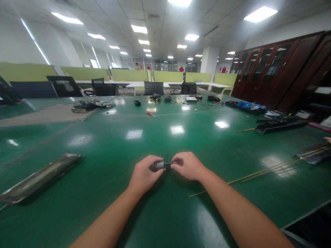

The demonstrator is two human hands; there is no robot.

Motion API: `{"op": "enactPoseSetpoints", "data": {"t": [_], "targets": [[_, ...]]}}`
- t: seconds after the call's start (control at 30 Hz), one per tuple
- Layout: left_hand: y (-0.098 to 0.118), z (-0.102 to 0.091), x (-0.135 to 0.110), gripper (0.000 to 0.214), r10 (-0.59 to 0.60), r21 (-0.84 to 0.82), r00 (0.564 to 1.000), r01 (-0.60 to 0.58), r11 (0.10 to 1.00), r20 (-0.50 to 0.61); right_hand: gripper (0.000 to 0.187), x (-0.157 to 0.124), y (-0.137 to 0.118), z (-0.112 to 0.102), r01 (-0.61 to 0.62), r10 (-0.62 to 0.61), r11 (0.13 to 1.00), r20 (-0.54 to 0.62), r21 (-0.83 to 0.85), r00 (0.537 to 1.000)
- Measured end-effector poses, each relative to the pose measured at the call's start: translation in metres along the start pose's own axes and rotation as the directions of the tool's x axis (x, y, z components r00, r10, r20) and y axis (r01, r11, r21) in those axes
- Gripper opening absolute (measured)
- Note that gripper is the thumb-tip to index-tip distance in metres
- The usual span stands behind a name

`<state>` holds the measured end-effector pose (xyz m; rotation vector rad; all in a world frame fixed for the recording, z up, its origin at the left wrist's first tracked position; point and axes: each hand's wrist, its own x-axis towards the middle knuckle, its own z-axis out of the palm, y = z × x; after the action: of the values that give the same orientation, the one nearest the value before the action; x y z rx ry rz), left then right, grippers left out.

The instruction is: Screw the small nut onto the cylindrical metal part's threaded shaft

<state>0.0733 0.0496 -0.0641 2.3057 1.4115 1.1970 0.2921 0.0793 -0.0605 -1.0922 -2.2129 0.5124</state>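
Just above the green tabletop [155, 137], my two hands meet at a small silver cylinder with a dark, thin shaft [160, 164]; its exact kind is not clear. My left hand [146, 174] is closed around the wide silver end, thumb below and fingers above. The thin dark end is pinched between thumb and fingers of my right hand [188, 166]. The piece lies roughly level, pointing from left to right. Parts of both its ends are hidden by my fingers.
A long metal tray-like casing [41, 177] lies at left. Thin brass-coloured rods [269, 170] reach under my right forearm from the right. Farther back are a red screwdriver [150, 113], a black tray with blue items [245, 106] and small parts. Another person's fingers [328, 139] show at the right edge.
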Motion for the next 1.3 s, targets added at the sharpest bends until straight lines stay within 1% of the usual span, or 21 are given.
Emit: {"op": "enactPoseSetpoints", "data": {"t": [0.43,0.83,1.17,1.3], "targets": [[0.0039,-0.0025,0.0013,0.021,0.002,0.022,1.0,-0.001,1.0,-0.012,0.012,0.0002,-0.0008,-0.0026,-0.04,0.04,0.999,-0.001,-0.012,0.999],[-0.0006,-0.0033,0.0014,0.022,-0.027,0.036,1.0,0.028,0.999,-0.011,0.013,0.0007,-0.0012,-0.0062,-0.086,0.086,0.996,0.002,0.009,0.996],[-0.0024,-0.0038,0.0013,0.022,-0.021,0.036,0.999,0.022,0.999,-0.027,0.012,0.0008,-0.0004,-0.0071,-0.083,0.083,0.996,-0.012,0.019,0.996],[-0.0041,-0.0036,0.0016,0.023,-0.044,0.029,0.998,0.046,0.999,-0.041,0.011,0.0005,0.0,-0.0075,-0.097,0.097,0.995,-0.012,0.016,0.995]]}}
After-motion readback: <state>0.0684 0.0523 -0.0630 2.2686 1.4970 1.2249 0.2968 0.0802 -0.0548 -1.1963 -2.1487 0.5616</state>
